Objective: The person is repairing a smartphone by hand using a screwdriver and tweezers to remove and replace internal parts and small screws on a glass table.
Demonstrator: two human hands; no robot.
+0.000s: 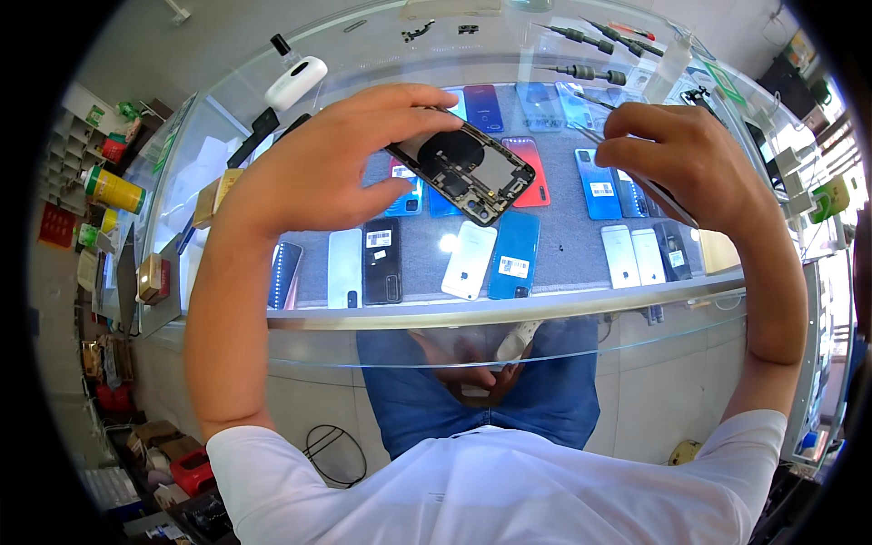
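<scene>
Over the glass surface (409, 318), the left hand (336, 159) has its grip around one end of a phone with its insides showing (495, 173). I can't tell if the phone touches the glass. The right hand (677, 150) has its grip on a thin metal tool (670, 200), off to the phone's right and well apart from it. It seems best to hold the phone by its edges, keep it still, and bring the tool in slowly so the tip doesn't scratch the tiny parts. The phone's long way runs on a slant, from far left to near right. Its camera end (479, 216) points near and right, and its insides face up.
</scene>
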